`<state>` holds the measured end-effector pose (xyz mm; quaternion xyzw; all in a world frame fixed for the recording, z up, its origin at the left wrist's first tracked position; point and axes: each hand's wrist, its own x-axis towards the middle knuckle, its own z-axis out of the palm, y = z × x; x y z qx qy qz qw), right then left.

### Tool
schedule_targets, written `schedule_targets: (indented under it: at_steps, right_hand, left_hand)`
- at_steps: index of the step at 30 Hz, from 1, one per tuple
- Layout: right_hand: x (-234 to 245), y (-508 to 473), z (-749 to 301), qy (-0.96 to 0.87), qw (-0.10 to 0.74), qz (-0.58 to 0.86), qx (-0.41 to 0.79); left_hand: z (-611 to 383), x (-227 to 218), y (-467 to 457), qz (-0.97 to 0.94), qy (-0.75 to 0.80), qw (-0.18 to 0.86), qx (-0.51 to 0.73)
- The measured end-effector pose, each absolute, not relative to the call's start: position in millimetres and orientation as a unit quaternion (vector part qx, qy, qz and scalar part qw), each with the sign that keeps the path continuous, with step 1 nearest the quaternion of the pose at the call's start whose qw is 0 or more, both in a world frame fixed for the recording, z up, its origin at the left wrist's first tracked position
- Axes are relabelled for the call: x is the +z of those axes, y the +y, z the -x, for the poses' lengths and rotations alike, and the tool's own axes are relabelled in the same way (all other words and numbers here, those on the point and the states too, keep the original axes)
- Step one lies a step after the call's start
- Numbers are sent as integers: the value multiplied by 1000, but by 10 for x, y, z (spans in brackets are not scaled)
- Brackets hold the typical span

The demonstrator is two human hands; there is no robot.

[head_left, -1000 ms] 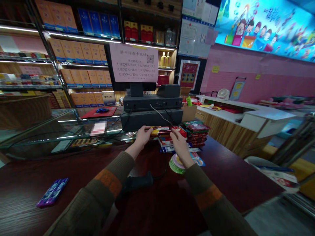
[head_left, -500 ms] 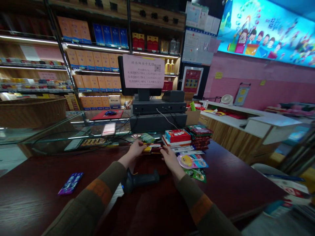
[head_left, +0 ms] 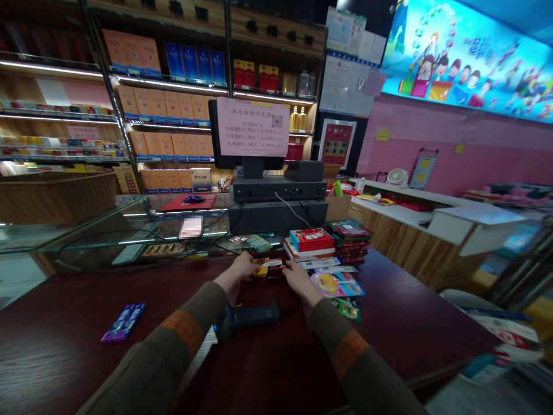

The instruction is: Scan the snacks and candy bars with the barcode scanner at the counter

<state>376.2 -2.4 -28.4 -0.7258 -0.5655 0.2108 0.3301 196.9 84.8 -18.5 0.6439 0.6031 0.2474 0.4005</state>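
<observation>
Pinching brown-yellow pack (head_left: 270, 270) at ends, left fingers (head_left: 249, 259), right fingers (head_left: 290, 267) nearly closed; roomy desk (head_left: 64, 305) leftward.

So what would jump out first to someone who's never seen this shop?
Probably the glowing cartoon panel at upper right, then the pink notice with its QR code, fixed to the monitor near the centre. Nearer, yellow-and-maroon packets sit between the left grip and right grip, beyond the barcode scanner.

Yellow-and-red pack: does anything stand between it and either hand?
Nothing visible does: the left hand is at one end of the pack, the right hand at the other. The scanner lies nearer the camera, not between them.
</observation>
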Motion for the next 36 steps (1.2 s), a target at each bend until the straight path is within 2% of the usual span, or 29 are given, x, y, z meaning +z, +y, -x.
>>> schedule_targets:
  at_steps: [6, 13, 20, 22, 24, 29, 36]
  right_hand:
    - [-142, -136, -3750, -573, 290, 744, 187]
    - [8, -231, -3889, -594, 299, 732, 149]
    - [169, -204, -4473, -536, 386, 745, 93]
    - [172, -179, -4656, -464, 477, 742, 85]
    - [147, -154, -4797, -428, 506, 745, 80]
    - [44, -100, -4963, -388, 538, 742, 95]
    - [-76, -75, -5009, -359, 565, 733, 122]
  left_hand:
    - [-1982, -103, 784, -655, 592, 414, 221]
    - [-1977, -12, 753, -669, 589, 404, 208]
    - [-2104, 180, 901, -710, 544, 339, 290]
    - [-2252, 191, 914, -719, 516, 350, 307]
    - [-2429, 169, 903, -724, 486, 377, 313]
    - [-2817, 91, 836, -714, 429, 453, 318]
    - [-3050, 111, 783, -691, 404, 506, 322]
